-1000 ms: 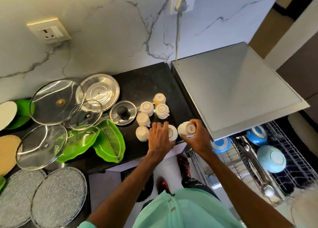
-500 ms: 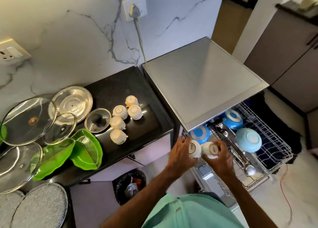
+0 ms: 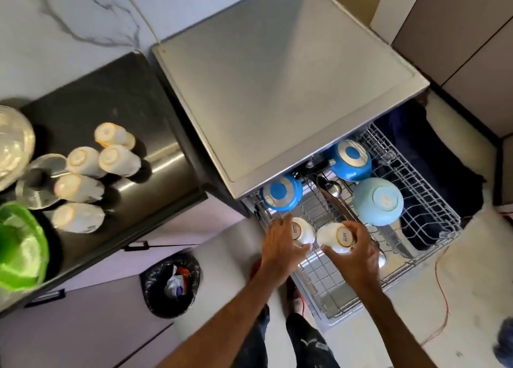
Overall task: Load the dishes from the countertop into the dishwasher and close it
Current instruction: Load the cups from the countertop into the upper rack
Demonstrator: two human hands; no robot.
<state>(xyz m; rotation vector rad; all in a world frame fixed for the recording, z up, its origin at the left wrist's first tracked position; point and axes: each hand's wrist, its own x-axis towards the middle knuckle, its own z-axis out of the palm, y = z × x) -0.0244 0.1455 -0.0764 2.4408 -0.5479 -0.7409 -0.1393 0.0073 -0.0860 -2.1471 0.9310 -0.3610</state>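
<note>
Left of rack (image 3: 422,201): five cups (image 3: 83,186) on countertop (image 3: 133,95). Over rack's front-left corner: left hand (image 3: 280,242) gripping one cup (image 3: 304,230), right hand (image 3: 359,254) gripping second cup (image 3: 336,238). Lower both rim-down between wires, short of blue bowl (image 3: 281,193)

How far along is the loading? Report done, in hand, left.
Done: three blue bowls sit upturned in the rack. In hand: left hand and right hand each hold a white cup over the rack. Left: five cups, a lid and a green dish on the countertop, then closing.
</note>
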